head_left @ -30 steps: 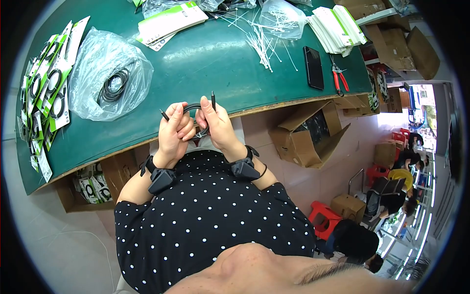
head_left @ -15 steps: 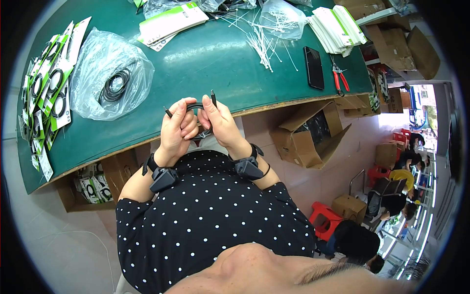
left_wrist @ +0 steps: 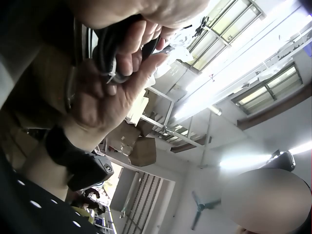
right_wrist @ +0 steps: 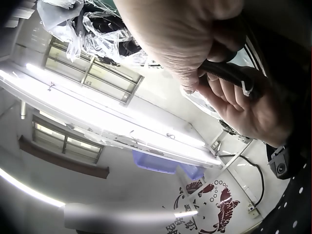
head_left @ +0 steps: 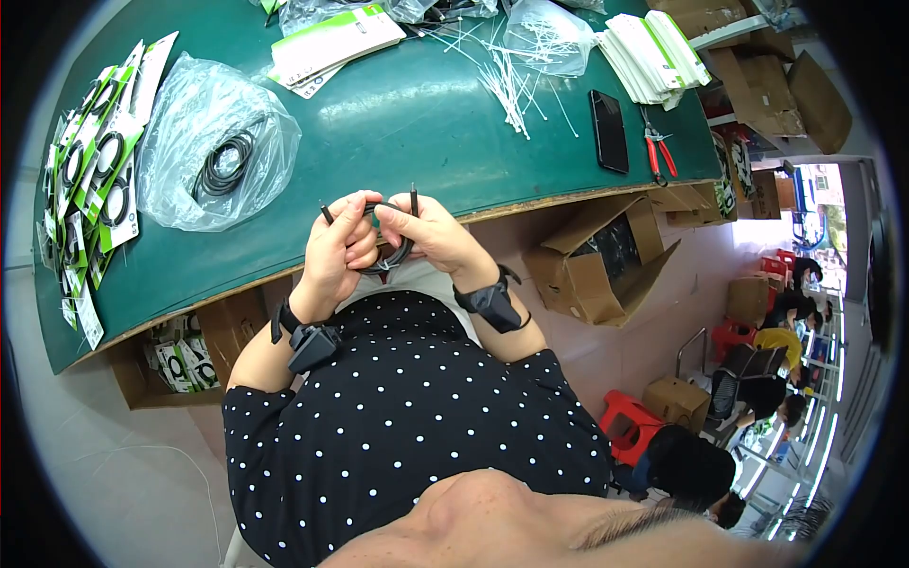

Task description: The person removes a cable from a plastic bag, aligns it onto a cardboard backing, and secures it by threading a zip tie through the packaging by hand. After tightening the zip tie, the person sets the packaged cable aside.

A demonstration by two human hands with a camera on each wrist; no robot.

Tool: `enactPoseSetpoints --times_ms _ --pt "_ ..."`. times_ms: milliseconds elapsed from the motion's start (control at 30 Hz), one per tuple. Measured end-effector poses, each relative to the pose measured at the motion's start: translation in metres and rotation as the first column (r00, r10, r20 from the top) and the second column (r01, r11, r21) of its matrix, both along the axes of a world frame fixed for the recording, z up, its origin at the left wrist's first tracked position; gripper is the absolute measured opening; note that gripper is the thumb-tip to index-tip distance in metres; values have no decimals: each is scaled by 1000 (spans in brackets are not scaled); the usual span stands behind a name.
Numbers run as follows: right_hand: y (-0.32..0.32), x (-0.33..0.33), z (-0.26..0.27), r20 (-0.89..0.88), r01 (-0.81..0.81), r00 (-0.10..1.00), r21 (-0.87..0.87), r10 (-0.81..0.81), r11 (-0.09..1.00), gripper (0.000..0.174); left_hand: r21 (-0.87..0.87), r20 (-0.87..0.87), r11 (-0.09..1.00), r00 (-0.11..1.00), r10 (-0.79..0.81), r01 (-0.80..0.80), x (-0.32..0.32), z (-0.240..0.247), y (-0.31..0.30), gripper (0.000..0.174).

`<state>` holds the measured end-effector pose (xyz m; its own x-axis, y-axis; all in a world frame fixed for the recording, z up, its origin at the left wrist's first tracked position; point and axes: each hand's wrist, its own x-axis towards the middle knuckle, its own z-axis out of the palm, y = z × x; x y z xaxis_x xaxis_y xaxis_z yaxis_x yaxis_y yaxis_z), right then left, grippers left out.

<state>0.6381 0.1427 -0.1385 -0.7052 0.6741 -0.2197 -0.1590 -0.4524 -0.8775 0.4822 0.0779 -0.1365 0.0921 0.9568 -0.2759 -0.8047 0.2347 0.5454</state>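
Note:
A coiled black cable [head_left: 405, 252] is held between both hands at the table's front edge. My left hand [head_left: 333, 251] grips its left side with curled fingers, and one cable end [head_left: 326, 215] pokes up beyond the thumb. With thumb and fingers, my right hand [head_left: 440, 237] pinches the right side, its thumb pointing toward the left hand. The other plug end [head_left: 414, 199] stands upright beside the right fingers. In the right wrist view a pale tie [right_wrist: 247, 88] wraps the cable bundle [right_wrist: 226, 73]. Fingers hide much of the coil.
On the green table [head_left: 379, 133] lie a plastic bag [head_left: 175, 180] with coiled cable, carded cables [head_left: 99, 156], white zip ties [head_left: 507, 90], a phone [head_left: 608, 131], red-handled cutters [head_left: 656, 156] and a stack of packaging cards [head_left: 649, 57]. An open carton [head_left: 578, 279] stands below the edge.
My right hand has turned, its thumb swinging from pointing up to pointing left across the cable, and its wrist has shifted slightly right. The left hand keeps its grip, nearly still.

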Motion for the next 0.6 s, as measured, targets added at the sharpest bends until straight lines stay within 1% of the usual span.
enactPoseSetpoints --times_ms 100,133,233,267,367,400,500,533,600 --pt "8 7 1 -18 -153 988 -111 152 982 36 -38 -25 998 999 -47 46 0 5 3 25" --pt "10 9 2 -18 -154 988 -111 152 982 36 -38 -25 998 999 -46 45 -1 6 4 25" --pt "13 13 5 -128 -232 968 -152 214 961 35 -32 31 992 992 -118 119 -1 11 8 24" --pt "14 15 5 -130 -234 968 -147 215 961 35 -28 28 993 993 -118 119 -1 12 9 24" --pt "15 22 5 -171 -248 958 -86 231 965 36 -4 73 974 972 -224 225 0 15 15 23" --pt "15 24 6 -176 -257 954 -74 241 964 36 6 63 976 974 -216 216 1 17 17 23" --pt "13 35 11 -189 -173 968 -30 164 984 37 43 108 944 937 -331 328 7 25 26 23" --pt "11 38 14 -194 -181 965 -20 174 983 37 49 99 946 941 -324 320 9 26 29 23" --pt "6 44 23 -183 -58 982 -26 52 998 37 103 135 900 890 -435 424 12 26 38 25"
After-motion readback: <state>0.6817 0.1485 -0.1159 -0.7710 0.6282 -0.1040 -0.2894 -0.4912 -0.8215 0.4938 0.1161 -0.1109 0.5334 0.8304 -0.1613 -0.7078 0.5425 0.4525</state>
